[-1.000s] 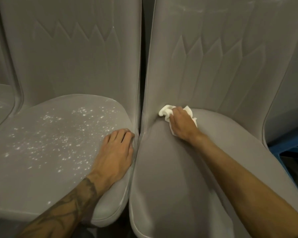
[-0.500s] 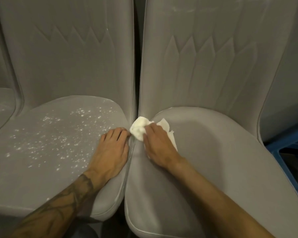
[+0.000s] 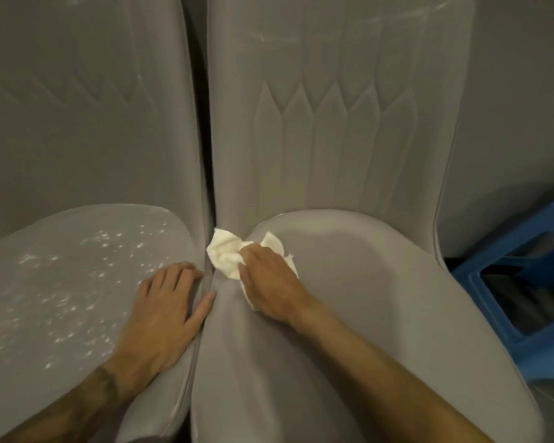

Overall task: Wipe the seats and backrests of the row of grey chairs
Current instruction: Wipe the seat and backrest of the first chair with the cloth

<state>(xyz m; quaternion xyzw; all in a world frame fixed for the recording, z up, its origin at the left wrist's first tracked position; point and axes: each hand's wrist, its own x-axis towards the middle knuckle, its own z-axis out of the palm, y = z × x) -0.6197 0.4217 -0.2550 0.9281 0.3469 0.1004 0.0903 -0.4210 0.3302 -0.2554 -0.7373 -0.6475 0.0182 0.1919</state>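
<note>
Two grey chairs stand side by side. My right hand [image 3: 269,279] presses a crumpled white cloth [image 3: 226,255] onto the back left corner of the right chair's seat [image 3: 381,298], next to the gap between the chairs. My left hand [image 3: 167,308] rests flat, fingers straight, on the right edge of the left chair's seat [image 3: 61,282], which carries many white specks. The right chair's backrest [image 3: 333,129] has stitched pointed panels and faint white streaks near its top. The left chair's backrest [image 3: 77,107] shows a zigzag seam.
A blue plastic stool [image 3: 518,282] with a dark opening stands on the floor just right of the right chair. A dark narrow gap [image 3: 202,155] runs between the two backrests. A grey wall rises behind the stool.
My right hand slid the cloth from the seat's back crease leftward to the seat's left edge by the gap. My left hand stayed on the left seat. The view shifted right, showing more of the stool.
</note>
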